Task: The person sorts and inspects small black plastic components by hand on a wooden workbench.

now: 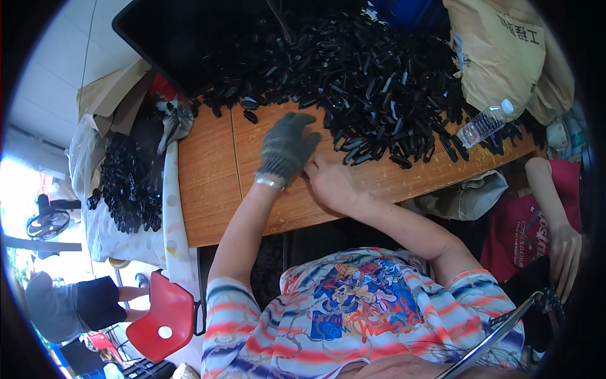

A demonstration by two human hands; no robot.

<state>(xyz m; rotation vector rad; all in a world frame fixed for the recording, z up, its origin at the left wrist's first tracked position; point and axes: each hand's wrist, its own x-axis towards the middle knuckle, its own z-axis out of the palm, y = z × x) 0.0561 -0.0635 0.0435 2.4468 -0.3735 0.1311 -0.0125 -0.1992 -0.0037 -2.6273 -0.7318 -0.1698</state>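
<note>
My left hand [287,146] wears a dark grey knitted glove and is over the bare part of the wooden table [211,183]. Its fingers are bent and the thumb stands apart, with nothing visible between them. Close beside its wrist side is my bare right hand [334,184], fingers drawn together, their tips next to the glove. Whatever those fingertips hold, if anything, is too small or hidden to make out. Beyond both hands spreads a large pile of small, elongated black pieces [379,88]. One loose black piece [250,117] lies just past the glove.
A black tray [164,47] stands at the back left. On the right are a clear bottle [485,124] and a brown paper sack [505,57]. Left of the table, a bag holds black pieces [129,183] below a grey glove [177,124]. Another person's hand [565,256] hangs at right.
</note>
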